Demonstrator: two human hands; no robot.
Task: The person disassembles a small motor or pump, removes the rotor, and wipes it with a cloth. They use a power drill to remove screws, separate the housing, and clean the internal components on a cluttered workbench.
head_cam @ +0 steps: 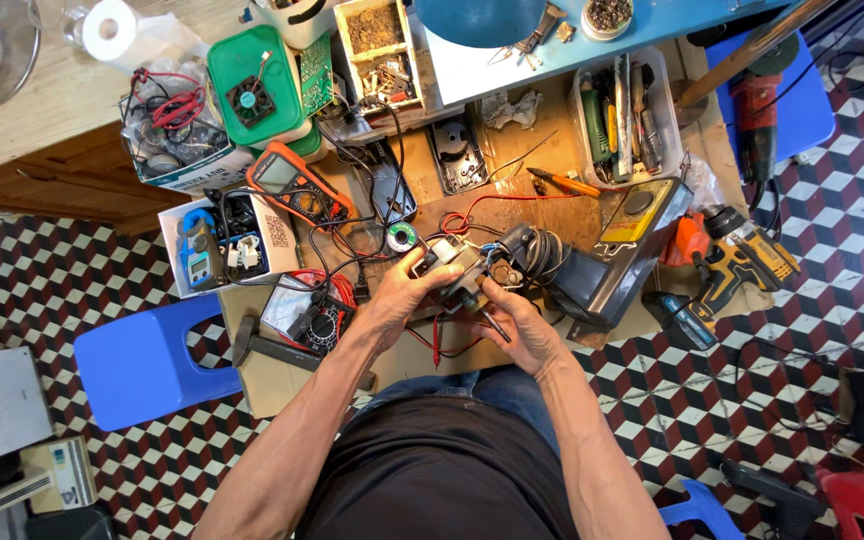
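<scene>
Both hands meet over the low wooden work board [527, 165], directly in front of the seated person.

Left hand [400, 295]: fingers curled around a small grey motor-like unit [455, 262], thumb on top, holding it up off the board. Closed grip.

Right hand [514, 325]: fingers closed at the unit's near right corner, and a thin dark probe [495, 325] pokes out between them. Whether the tip touches a terminal cannot be told; the fingers hide it.

Red and black test leads [442, 350] loop beneath both hands. Just left of the left wrist lies an analogue meter [310, 315]; farther out to the left, an orange multimeter [297, 185] and a white box with a blue clamp meter [195, 250]. Just beyond the fingertips: a solder reel [402, 237]. Right of the right hand: a dark rectangular case [612, 270], then a yellow cordless drill [742, 255]. Far side, a clear tray of hand tools [620, 115].

Risks, as judged:
1. The unit is supported by 1 hand only; a push from the probe could twist it out of the grip, dropping it onto the meter.
2. The leads are tangled below the wrists; a snag could drag the probe off its contact or pull a meter along.
3. The terminals look closely packed, so a slipped tip could bridge 2 of them.
</scene>
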